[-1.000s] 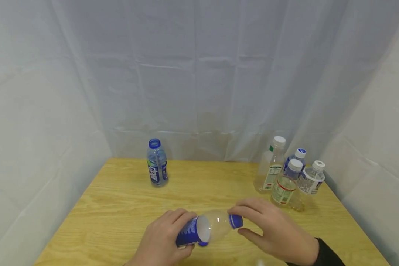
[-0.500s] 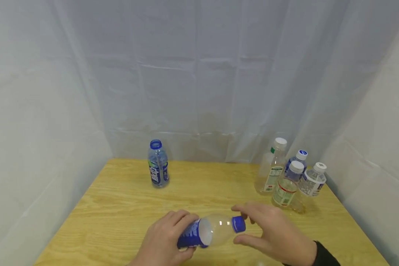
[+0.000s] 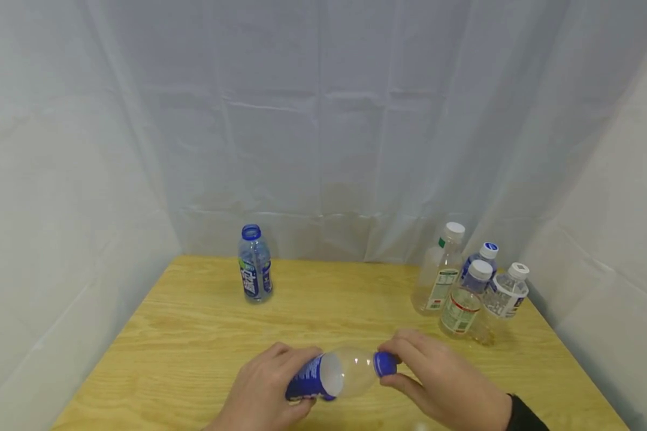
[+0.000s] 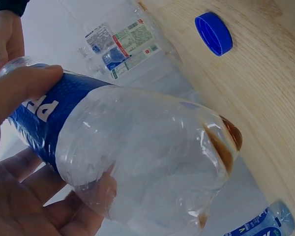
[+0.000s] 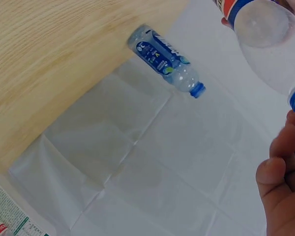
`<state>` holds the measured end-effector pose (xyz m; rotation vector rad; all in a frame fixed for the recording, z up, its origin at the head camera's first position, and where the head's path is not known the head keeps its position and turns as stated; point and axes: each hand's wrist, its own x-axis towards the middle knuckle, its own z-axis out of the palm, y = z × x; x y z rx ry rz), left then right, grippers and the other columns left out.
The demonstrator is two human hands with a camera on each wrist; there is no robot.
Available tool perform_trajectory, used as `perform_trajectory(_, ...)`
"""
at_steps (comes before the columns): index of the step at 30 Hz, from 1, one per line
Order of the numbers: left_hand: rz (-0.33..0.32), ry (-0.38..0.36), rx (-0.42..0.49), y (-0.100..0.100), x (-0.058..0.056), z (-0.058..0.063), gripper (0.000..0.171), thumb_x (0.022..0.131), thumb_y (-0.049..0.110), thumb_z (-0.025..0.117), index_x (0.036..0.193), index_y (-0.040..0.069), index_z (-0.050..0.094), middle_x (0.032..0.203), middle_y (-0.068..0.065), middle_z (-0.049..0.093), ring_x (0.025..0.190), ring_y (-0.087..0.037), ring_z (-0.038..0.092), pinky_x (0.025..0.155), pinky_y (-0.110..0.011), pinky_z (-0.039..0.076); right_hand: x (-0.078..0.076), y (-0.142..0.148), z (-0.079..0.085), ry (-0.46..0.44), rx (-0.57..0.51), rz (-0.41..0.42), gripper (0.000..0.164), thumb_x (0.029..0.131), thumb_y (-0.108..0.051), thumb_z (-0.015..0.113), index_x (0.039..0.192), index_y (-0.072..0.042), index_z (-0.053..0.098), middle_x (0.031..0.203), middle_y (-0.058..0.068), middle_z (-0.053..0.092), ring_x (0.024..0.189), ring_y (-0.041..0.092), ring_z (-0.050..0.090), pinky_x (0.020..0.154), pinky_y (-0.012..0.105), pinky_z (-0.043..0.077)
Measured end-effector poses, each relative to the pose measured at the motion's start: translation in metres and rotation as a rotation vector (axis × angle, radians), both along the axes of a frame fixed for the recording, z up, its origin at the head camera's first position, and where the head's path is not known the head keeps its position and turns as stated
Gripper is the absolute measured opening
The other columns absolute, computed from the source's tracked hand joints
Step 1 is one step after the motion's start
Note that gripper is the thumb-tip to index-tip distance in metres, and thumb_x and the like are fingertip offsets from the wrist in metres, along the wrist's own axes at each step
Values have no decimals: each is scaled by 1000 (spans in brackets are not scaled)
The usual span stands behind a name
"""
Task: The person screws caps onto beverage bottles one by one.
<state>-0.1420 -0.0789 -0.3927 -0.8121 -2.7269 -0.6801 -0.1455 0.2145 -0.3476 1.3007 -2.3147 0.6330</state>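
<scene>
My left hand [image 3: 266,386] grips a clear plastic bottle [image 3: 350,371] around its blue label, holding it tilted on its side above the table. In the left wrist view the bottle's base faces the camera and brown liquid lies in its lobes. At the neck, my right hand [image 3: 442,380] pinches the blue bottle cap [image 3: 385,363] between thumb and fingers. The right wrist view shows its fingertips touching the cap's edge. A loose blue cap [image 4: 214,33] lies on the wooden table near the bottle, hollow side visible.
An uncapped blue-labelled bottle [image 3: 256,269] stands at the back left of the wooden table [image 3: 194,335]. Several white-capped bottles cluster at the right, including a tall clear one [image 3: 442,281] and one with a red-and-green label [image 3: 460,311]. White sheeting [image 3: 323,120] encloses the table's back and sides.
Half a second ago my right fingers were spread apart around the cap; now they have closed on it. The left hand and bottle have hardly shifted.
</scene>
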Motion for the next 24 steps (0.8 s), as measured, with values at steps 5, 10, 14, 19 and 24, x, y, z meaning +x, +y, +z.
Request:
perform_trajectory(5, -11, 40, -1, 1, 1, -1, 65, 69, 41, 81, 129, 31, 57, 107, 12, 65, 94, -7, 59, 77, -34, 54, -1, -2, -2, 42, 27, -57, 27, 89, -24, 67, 112, -19, 55, 98, -19, 45, 81, -3, 42, 70, 7, 35)
perform_trajectory(10, -2, 92, 9, 2, 1, -3, 65, 67, 41, 82, 127, 31, 59, 103, 12, 66, 90, -6, 59, 74, -31, 53, -1, -2, -4, 101, 57, -120, 25, 90, -28, 66, 110, -18, 56, 97, -18, 44, 81, -2, 42, 71, 9, 36)
perform_trajectory(14, 11, 152, 33, 3, 1, -5, 64, 64, 38, 84, 124, 30, 61, 99, 12, 66, 87, -5, 58, 71, -28, 52, 0, -4, -4, 109, 45, -147, 20, 90, -28, 66, 106, -19, 56, 95, -19, 44, 81, -2, 42, 70, 10, 36)
perform_trajectory(19, 28, 213, 53, 4, 0, -7, 64, 61, 34, 85, 121, 30, 63, 98, 14, 66, 85, -3, 57, 70, -27, 52, 2, -8, -6, 66, 9, -180, 15, 90, -24, 66, 98, -20, 54, 88, -19, 41, 74, -3, 39, 63, 10, 34)
perform_trajectory(24, 42, 241, 57, 6, 0, -6, 65, 60, 32, 86, 120, 29, 62, 97, 14, 67, 85, -3, 57, 70, -28, 52, 4, -10, -8, -13, -28, -213, 13, 92, -21, 64, 95, -22, 51, 84, -18, 40, 67, -3, 38, 57, 10, 33)
